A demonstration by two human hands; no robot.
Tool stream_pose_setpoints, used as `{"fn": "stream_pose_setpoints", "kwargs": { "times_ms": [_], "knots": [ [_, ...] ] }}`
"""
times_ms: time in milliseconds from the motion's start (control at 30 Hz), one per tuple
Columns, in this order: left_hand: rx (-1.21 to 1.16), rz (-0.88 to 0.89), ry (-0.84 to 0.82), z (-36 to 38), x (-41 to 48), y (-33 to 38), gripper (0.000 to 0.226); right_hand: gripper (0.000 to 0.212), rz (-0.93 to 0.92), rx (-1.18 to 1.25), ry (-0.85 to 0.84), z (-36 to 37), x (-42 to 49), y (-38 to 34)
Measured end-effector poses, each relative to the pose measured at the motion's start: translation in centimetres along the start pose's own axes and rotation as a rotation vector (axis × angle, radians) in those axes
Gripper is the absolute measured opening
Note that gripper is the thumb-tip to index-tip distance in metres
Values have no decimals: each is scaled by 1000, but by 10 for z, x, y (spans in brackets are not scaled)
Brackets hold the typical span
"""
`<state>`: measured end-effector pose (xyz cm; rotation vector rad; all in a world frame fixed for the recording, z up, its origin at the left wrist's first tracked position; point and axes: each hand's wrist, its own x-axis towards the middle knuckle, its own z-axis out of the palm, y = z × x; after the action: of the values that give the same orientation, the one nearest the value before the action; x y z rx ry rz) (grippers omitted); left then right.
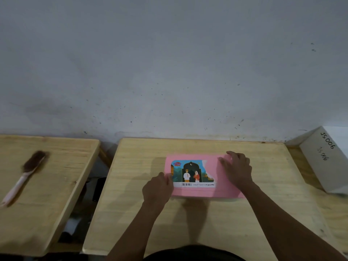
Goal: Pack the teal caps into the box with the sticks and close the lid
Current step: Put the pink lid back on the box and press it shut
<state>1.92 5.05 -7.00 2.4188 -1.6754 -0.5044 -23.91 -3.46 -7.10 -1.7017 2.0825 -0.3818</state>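
A flat pink box (222,187) with a colourful picture label on its lid lies shut in the middle of the wooden table (188,223). My left hand (157,187) grips the box's left edge with curled fingers. On the right part of the lid my right hand (236,169) rests flat, fingers spread and pressing down. No teal caps or sticks are visible; whatever is inside the box is hidden by the lid.
A white cardboard box (325,159) marked "JS 006" leans at the table's right edge. A second wooden table (47,194) stands to the left across a gap, with a pink-handled brush (24,176) on it. A grey wall rises right behind both tables.
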Motion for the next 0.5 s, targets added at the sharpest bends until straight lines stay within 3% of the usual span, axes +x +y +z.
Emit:
{"fn": "stream_pose_setpoints", "kwargs": {
  "times_ms": [333,500],
  "knots": [
    [-122,-3,36,24,0,1,36,58,74,-21,131,14,-8,5],
    [-322,-13,3,30,0,1,30,45,124,123,137,18,-11,2]
  ]
}}
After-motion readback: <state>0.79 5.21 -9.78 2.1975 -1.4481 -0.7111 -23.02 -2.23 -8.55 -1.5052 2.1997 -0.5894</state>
